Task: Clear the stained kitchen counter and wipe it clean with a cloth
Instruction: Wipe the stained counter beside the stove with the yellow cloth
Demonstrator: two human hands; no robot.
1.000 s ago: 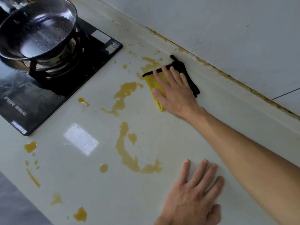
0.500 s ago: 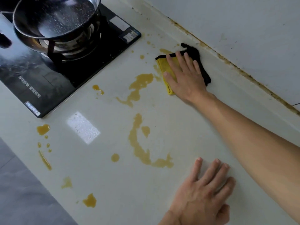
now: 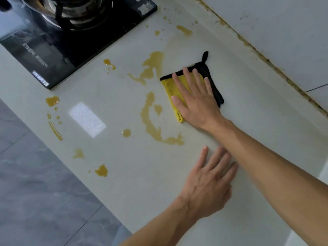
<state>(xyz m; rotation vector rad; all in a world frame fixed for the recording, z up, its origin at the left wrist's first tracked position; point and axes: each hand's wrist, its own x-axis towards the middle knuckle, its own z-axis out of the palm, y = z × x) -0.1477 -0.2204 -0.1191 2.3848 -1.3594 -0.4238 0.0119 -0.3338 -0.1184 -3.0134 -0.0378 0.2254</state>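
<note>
A folded yellow cloth point(image 3: 168, 86) with a black edge and hanging loop lies flat on the pale counter point(image 3: 248, 103). My right hand point(image 3: 195, 98) presses on it with straight, spread fingers. Brown liquid stains point(image 3: 150, 66) lie just left of the cloth, and a long curved stain point(image 3: 152, 125) runs below it. More drops point(image 3: 52, 101) sit near the counter's front edge. My left hand point(image 3: 211, 181) rests flat on the counter nearer to me, fingers straight, holding nothing.
A black gas hob point(image 3: 71, 41) with a steel pan point(image 3: 74, 8) on its burner stands at the upper left. A white tiled wall point(image 3: 284, 32) with a dirty seam runs along the back. Grey floor point(image 3: 35, 201) lies beyond the counter's front edge.
My right hand has drawn the cloth away from the back wall toward the middle of the counter, leaving a faint smear where stains were. The left hand stays flat.
</note>
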